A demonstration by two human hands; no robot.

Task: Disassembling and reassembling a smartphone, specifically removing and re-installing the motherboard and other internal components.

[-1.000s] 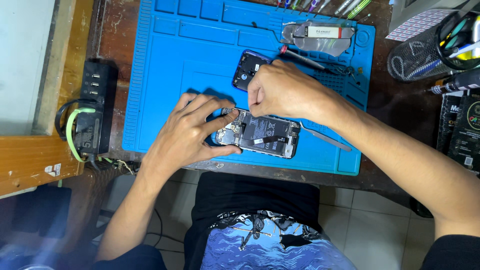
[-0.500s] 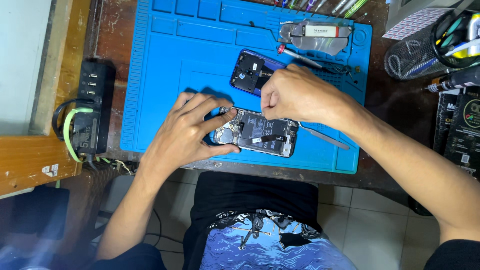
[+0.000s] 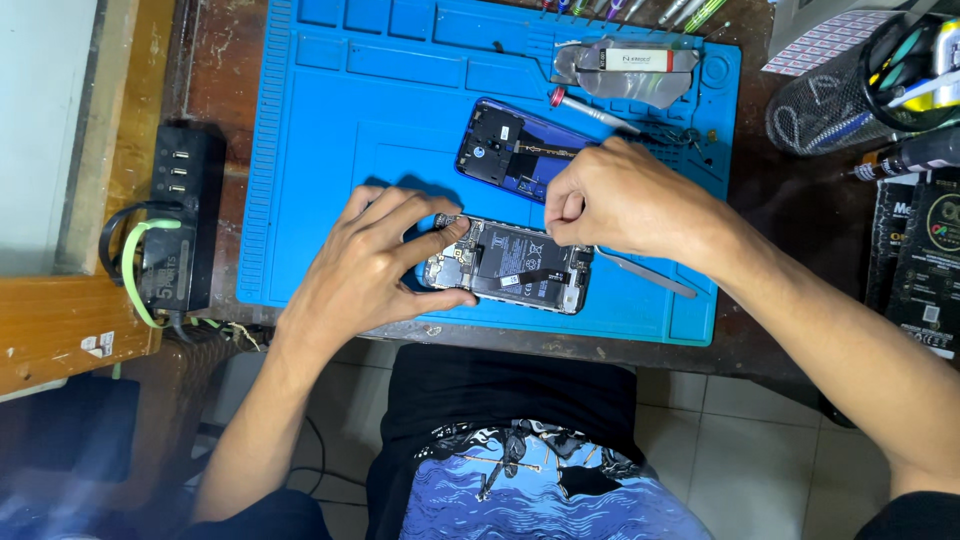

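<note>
Blue mat (image 3: 330, 150) under opened phone (image 3: 510, 268). Left hand (image 3: 370, 262) pins phone's left end, fingers spread. Right hand (image 3: 620, 200) pinches at phone's right edge; best kept steady, gentle.

We see a bright blue mat (image 3: 400, 120) on a dark brown worktop (image 3: 215, 60), a purple-blue back cover (image 3: 505, 150), an opened phone (image 3: 505, 268) showing black and silver, a black charger (image 3: 185, 230) with a green cable (image 3: 135, 270).
</note>
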